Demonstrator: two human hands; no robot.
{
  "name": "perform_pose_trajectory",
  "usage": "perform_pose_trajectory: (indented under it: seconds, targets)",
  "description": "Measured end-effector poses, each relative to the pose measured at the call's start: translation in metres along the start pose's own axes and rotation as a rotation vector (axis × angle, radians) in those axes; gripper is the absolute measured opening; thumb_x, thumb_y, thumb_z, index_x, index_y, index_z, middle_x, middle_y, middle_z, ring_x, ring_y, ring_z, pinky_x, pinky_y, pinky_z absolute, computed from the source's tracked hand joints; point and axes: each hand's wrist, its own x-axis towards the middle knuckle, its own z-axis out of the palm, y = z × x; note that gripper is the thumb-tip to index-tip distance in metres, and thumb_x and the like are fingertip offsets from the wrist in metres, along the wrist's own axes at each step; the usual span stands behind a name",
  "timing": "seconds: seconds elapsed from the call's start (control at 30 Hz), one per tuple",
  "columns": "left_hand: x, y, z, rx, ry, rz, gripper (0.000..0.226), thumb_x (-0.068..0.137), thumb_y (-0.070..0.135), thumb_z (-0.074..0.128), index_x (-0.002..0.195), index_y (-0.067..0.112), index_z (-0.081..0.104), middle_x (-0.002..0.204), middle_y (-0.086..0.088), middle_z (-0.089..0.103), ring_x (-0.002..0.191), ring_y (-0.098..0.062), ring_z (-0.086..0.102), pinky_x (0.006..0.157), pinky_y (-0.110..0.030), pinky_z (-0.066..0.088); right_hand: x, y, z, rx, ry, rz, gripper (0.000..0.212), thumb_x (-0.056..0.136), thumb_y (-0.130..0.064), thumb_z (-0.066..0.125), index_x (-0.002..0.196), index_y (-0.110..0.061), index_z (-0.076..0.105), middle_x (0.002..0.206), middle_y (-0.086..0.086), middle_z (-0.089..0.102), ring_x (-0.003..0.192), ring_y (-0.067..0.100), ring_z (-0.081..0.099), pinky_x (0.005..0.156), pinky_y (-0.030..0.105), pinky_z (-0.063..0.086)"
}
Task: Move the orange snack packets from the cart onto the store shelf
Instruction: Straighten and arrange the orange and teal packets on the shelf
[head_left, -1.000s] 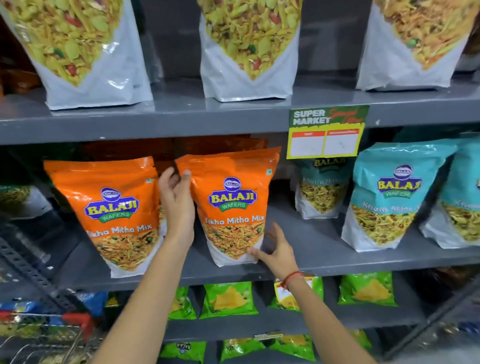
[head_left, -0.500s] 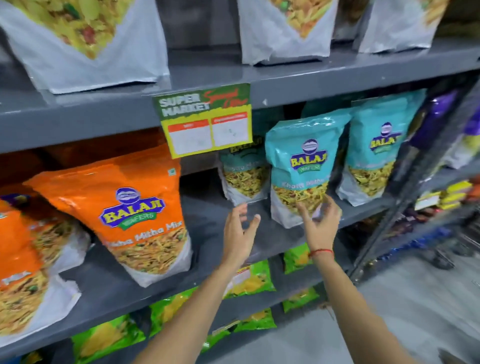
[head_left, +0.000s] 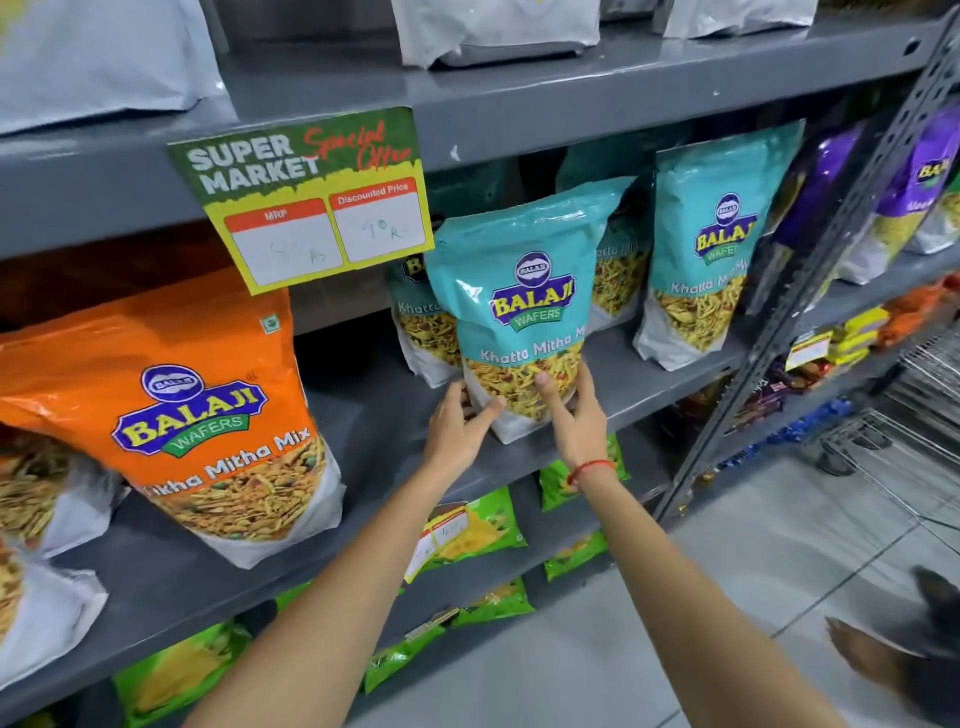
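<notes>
Both hands on a teal packet (head_left: 524, 312) standing upright on the middle shelf (head_left: 374, 415), just right of the yellow price tag (head_left: 311, 202). Left hand (head_left: 457, 431) pressed against the packet's lower left corner, fingers (head_left: 488, 408) spread narrow along the white base. Right hand (head_left: 574, 415) cupping the lower right, thumb laid on the clear window, remaining fingers wrapped behind and out of sight. A holding grip on the base from both sides, though whether lifting or merely straightening, impossible to tell.

Orange packet (head_left: 176, 400) already standing on the same shelf, left of and below the price tag, leaning slightly, well apart from both hands; part of another orange one at the far left edge. A bare stretch of shelf between the orange packet and the teal one. A wire cart (head_left: 904, 441) visible far right of the tag, low by the floor; its contents not readable.

Step in hand, by judgement: tidying the neighbouring teal stock rather than shelving orange stock. Next move likely calling for release of the teal packet, a turn toward a cart, and a fresh orange packet brought into the bare stretch right of the standing orange one, set upright on its base.
</notes>
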Motion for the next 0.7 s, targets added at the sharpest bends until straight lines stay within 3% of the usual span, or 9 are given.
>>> perform_pose_trajectory:
  seconds: [0.13,0.2,0.27,0.37,0.43,0.57,0.7]
  targets:
    - [-0.021,-0.011,-0.023,-0.021,0.041,0.046,0.029,0.084,0.034,0.062,0.108,0.027,0.049,0.101,0.012,0.059,0.093,-0.008,0.06,0.067,-0.001,0.044,-0.021,-0.001,0.023,0.002,0.016,-0.029,0.074,0.072,-0.067,0.055,0.136,-0.035,0.034,0.126,-0.018,0.05,0.115,0.0,0.044,0.096,0.022,0.034]
    - [-0.026,-0.012,-0.032,-0.007,0.047,0.039,0.031,0.084,0.035,0.062,0.11,0.025,0.049,0.103,0.011,0.057,0.088,-0.004,0.057,0.063,-0.002,0.044,-0.026,-0.003,0.032,0.014,0.014,-0.031,0.078,0.071,-0.067,0.055,0.137,-0.032,0.034,0.131,-0.012,0.051,0.117,0.002,0.045,0.098,0.023,0.035]
    - [-0.031,-0.007,-0.036,0.02,0.08,0.043,0.038,0.084,0.034,0.063,0.116,0.017,0.049,0.106,0.008,0.055,0.09,-0.007,0.056,0.07,-0.01,0.043,-0.027,-0.005,0.034,0.032,0.002,-0.042,0.081,0.071,-0.066,0.057,0.138,-0.027,0.034,0.135,-0.007,0.051,0.121,0.006,0.046,0.1,0.024,0.036]
    - [-0.045,0.003,-0.029,-0.019,0.353,0.092,0.036,0.081,0.032,0.066,0.107,0.015,0.05,0.104,-0.001,0.055,0.082,-0.011,0.057,0.075,-0.027,0.047,-0.024,-0.002,0.028,0.045,-0.005,-0.034,0.081,0.074,-0.062,0.06,0.14,-0.023,0.031,0.144,-0.002,0.041,0.132,0.012,0.038,0.107,0.03,0.033]
    - [-0.059,0.009,-0.013,-0.097,0.459,0.187,0.023,0.083,0.029,0.065,0.096,0.018,0.05,0.094,-0.004,0.058,0.074,-0.007,0.056,0.069,-0.023,0.047,-0.017,0.001,0.015,0.051,0.03,-0.006,0.081,0.075,-0.061,0.056,0.141,-0.023,0.03,0.148,0.001,0.035,0.135,0.016,0.033,0.11,0.036,0.031]
    - [-0.065,0.02,0.034,-0.121,0.175,0.279,0.011,0.083,0.02,0.064,0.091,0.02,0.056,0.087,0.003,0.061,0.079,-0.001,0.058,0.065,-0.016,0.048,0.01,0.003,-0.032,0.043,0.177,-0.006,0.068,0.083,-0.049,0.057,0.139,-0.018,0.034,0.145,0.004,0.038,0.133,0.018,0.036,0.109,0.036,0.032]
    - [-0.039,0.042,0.081,-0.073,-0.039,0.327,0.02,0.084,0.022,0.063,0.098,0.031,0.052,0.102,0.004,0.059,0.092,-0.009,0.06,0.064,-0.012,0.048,0.051,0.003,-0.094,-0.026,0.303,-0.009,0.063,0.086,-0.043,0.057,0.137,-0.014,0.035,0.143,0.01,0.04,0.131,0.022,0.039,0.108,0.038,0.034]
